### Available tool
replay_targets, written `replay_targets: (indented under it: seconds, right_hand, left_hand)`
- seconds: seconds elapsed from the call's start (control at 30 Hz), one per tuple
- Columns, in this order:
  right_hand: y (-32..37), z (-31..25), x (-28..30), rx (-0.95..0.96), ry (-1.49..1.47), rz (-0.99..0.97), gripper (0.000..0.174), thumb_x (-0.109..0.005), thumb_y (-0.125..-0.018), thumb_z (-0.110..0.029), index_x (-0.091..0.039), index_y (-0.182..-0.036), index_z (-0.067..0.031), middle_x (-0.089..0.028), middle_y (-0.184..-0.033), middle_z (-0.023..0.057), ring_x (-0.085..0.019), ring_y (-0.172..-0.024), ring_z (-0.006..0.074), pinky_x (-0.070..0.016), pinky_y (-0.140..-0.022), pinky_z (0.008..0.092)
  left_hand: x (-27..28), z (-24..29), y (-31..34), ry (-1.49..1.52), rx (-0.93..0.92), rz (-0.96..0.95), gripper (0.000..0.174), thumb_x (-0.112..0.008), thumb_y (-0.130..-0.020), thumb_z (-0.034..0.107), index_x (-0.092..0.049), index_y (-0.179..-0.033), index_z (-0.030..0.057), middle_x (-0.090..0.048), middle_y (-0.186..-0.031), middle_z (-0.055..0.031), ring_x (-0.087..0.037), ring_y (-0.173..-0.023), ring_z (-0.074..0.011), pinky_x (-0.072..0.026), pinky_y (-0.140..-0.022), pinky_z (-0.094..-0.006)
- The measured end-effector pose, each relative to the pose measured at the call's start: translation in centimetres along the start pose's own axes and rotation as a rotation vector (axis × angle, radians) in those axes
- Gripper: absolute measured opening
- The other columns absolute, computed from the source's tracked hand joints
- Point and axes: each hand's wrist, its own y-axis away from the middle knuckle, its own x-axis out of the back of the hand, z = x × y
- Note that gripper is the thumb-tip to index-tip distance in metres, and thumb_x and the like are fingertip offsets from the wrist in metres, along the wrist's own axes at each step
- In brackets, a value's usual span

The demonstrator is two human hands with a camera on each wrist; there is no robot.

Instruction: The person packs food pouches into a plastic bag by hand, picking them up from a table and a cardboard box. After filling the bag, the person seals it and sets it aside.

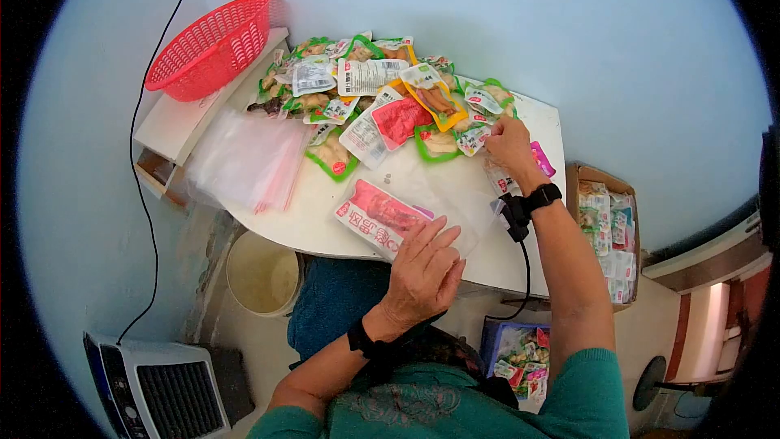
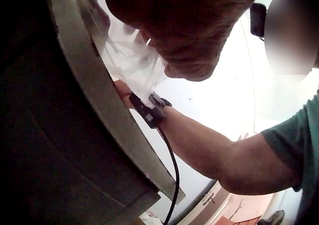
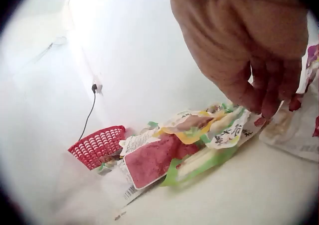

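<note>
My left hand (image 1: 424, 272) rests, fingers spread and fairly straight, over a red-and-white food packet (image 1: 375, 213) and a clear plastic bag (image 1: 471, 210) near the table's front edge. In the left wrist view the bag's thin plastic (image 2: 132, 60) shows beside that hand. At the right end of a heap of sealed food packets, my right hand (image 1: 513, 150) reaches down and its bent fingers pinch the edge of a white-and-green packet (image 1: 473, 140). From the right wrist its fingertips (image 3: 269, 108) show right at that packet's corner. A yellow-edged packet (image 1: 435, 97) and a red packet (image 1: 402, 122) lie close by.
A stack of clear bags (image 1: 244, 154) lies on the table's left, by a white drawer unit bearing a red basket (image 1: 211, 49). A carton of packets (image 1: 605, 228) stands on the right. Below are a bucket (image 1: 264, 272) and a blue crate (image 1: 491, 341). A cable (image 1: 528, 272) hangs from my right wrist.
</note>
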Motion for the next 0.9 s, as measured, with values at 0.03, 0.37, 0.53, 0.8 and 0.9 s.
replay_targets:
  seconds: [0.03, 0.37, 0.53, 0.8, 0.9]
  right_hand:
    - [0.1, 0.1, 0.3, 0.027, -0.055, 0.017, 0.020, -0.078, -0.068, -0.013, -0.065, -0.073, 0.0018, -0.067, -0.065, 0.0156, -0.066, -0.055, 0.0258, -0.0536, -0.058, 0.0348]
    - [-1.2, -0.5, -0.1, -0.376, -0.460, -0.205, 0.016, -0.075, -0.070, -0.008, -0.060, -0.070, -0.0027, -0.058, -0.063, 0.0059, -0.055, -0.052, 0.0137, -0.0332, -0.037, 0.0291]
    - [-1.3, -1.1, 1.2, -0.308, -0.510, -0.314, 0.015, -0.072, -0.070, -0.007, -0.057, -0.070, -0.0024, -0.055, -0.062, 0.0049, -0.049, -0.044, 0.0130, -0.0362, -0.033, 0.0318]
    - [3.2, -0.5, 7.0, -0.187, -0.716, -0.069, 0.012, -0.062, -0.080, -0.003, -0.057, -0.091, -0.0002, -0.055, -0.078, 0.0035, -0.052, -0.067, 0.0116, -0.0423, -0.053, 0.0277]
    - [6.9, 0.8, 10.3, -0.158, -0.798, 0.014, 0.012, -0.059, -0.083, 0.000, -0.059, -0.096, 0.0006, -0.061, -0.085, 0.0049, -0.058, -0.072, 0.0133, -0.0470, -0.061, 0.0268]
  left_hand:
    - [-0.1, 0.0, 0.0, -0.002, 0.000, 0.000, 0.021, -0.070, -0.075, 0.001, -0.055, -0.089, 0.0052, -0.064, -0.117, -0.0167, -0.057, -0.117, -0.0394, -0.0392, -0.104, -0.0533]
    - [-0.1, 0.5, -0.2, -0.037, -0.009, 0.000, 0.020, -0.070, -0.076, 0.001, -0.055, -0.089, 0.0051, -0.064, -0.116, -0.0163, -0.057, -0.117, -0.0398, -0.0409, -0.102, -0.0511]
    - [-0.1, 0.7, -0.4, -0.046, -0.004, 0.017, 0.019, -0.070, -0.076, 0.001, -0.055, -0.088, 0.0047, -0.065, -0.115, -0.0163, -0.057, -0.116, -0.0397, -0.0429, -0.099, -0.0494]
    - [-0.3, 1.2, -0.4, -0.054, 0.014, 0.036, 0.017, -0.069, -0.076, 0.001, -0.057, -0.087, 0.0041, -0.065, -0.115, -0.0174, -0.057, -0.115, -0.0398, -0.0427, -0.099, -0.0497]
    - [-0.1, 1.2, -0.5, -0.063, 0.028, 0.039, 0.016, -0.068, -0.076, 0.001, -0.057, -0.087, 0.0039, -0.065, -0.114, -0.0181, -0.057, -0.116, -0.0402, -0.0424, -0.099, -0.0500]
